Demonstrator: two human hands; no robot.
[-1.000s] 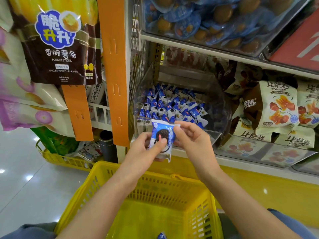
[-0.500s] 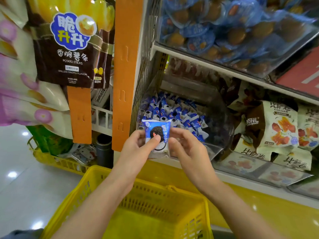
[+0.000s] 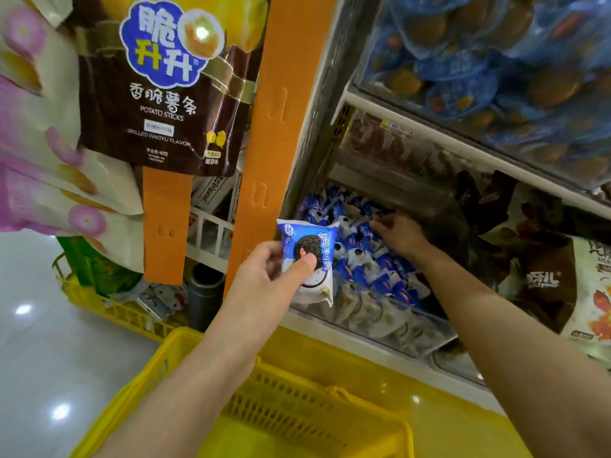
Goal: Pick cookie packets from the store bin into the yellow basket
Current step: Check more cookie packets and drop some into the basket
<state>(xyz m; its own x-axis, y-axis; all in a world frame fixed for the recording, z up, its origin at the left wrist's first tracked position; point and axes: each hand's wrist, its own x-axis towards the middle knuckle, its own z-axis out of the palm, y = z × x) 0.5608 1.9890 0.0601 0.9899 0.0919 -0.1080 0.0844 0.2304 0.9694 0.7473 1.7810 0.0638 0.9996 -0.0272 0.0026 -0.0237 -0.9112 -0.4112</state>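
- L hand [image 3: 264, 276] pinches cookie packet [image 3: 309, 256], thumb on front, just in front of store bin [image 3: 396, 338], up above yellow basket [image 3: 297, 408].
- R hand [image 3: 400, 233] in bin, fingers stretched onto pile; can't tell if it's got one.
- Best: pinch a single edge, lift clear of bin wall.

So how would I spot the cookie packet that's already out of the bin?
Find the orange post; just right of its foot sits the clear bin heaped with blue-and-white packets. The cookie packet is the one raised in front of that bin, pinched in the left hand. Unlike its neighbours it faces you flat, showing a dark round cookie.
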